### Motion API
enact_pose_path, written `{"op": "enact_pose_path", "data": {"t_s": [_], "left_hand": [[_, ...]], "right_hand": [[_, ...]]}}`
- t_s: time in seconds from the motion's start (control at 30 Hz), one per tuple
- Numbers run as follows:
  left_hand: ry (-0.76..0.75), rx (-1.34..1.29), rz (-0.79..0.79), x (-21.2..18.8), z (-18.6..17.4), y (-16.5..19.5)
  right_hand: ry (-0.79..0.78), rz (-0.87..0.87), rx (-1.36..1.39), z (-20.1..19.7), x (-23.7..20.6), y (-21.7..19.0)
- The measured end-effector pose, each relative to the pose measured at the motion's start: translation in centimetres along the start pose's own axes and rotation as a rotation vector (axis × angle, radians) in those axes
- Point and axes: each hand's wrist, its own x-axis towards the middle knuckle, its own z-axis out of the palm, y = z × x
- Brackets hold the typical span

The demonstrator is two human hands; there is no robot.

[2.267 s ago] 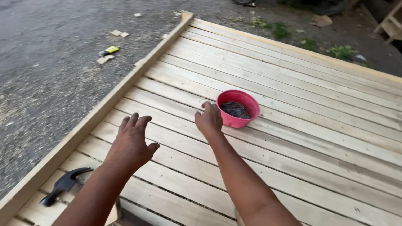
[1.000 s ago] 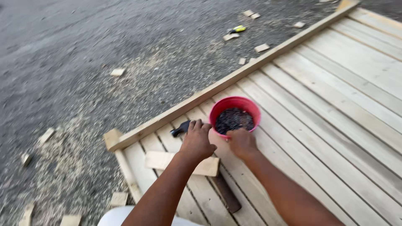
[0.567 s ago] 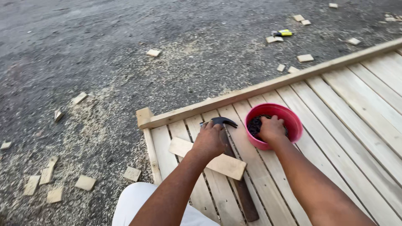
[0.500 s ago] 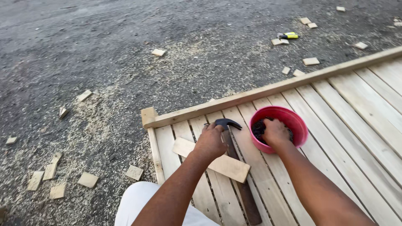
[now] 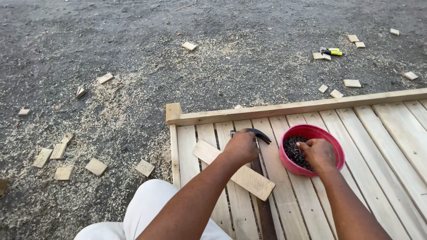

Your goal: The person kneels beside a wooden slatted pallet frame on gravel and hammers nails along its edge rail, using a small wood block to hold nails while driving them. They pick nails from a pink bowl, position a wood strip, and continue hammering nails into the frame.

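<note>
A person kneels at the corner of a slatted deck point(image 5: 391, 133) of pale, unfinished planks, seen from above. The landmark is a round red plastic bowl point(image 5: 331, 151) sitting on the planks, filled with a dark tangle of nails point(image 5: 291, 150).

The right hand point(image 5: 316, 153) is inside the bowl, fingers curled down into the nails — whether it has pinched any cannot be told. Just left of the bowl, the left hand point(image 5: 240, 146) is closed over the head end of a black claw hammer point(image 5: 262, 135), whose curved claw pokes out toward the bowl; its handle runs back along the planks toward the person.

Under the left wrist, farther left of the bowl, a short loose board point(image 5: 249, 178) lies slantwise across the slats, its rough sawn face up. A raised edge rail point(image 5: 289, 109) borders the deck just beyond the bowl.

Past the rail is grey gravel ground point(image 5: 133, 44) dusted with sawdust and scattered with small square wood offcuts point(image 5: 95, 166). Well beyond the bowl, among offcuts, lies a small yellow-and-black tool point(image 5: 331, 51), too small to identify. The person's knee in white trousers point(image 5: 151, 209) shows left of the loose board.
</note>
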Motion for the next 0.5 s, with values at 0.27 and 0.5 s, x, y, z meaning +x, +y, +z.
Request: {"op": "enact_pose_path", "data": {"t_s": [0.27,0.5], "left_hand": [[-0.077,-0.058,-0.040,-0.3,-0.7,1.6],[-0.076,-0.095,-0.014,0.5,0.7,2.6]], "right_hand": [[-0.138,0.125,0.697,1.6,1.2,2.3],[-0.094,-0.014,0.528,0.6,-0.3,1.2]]}}
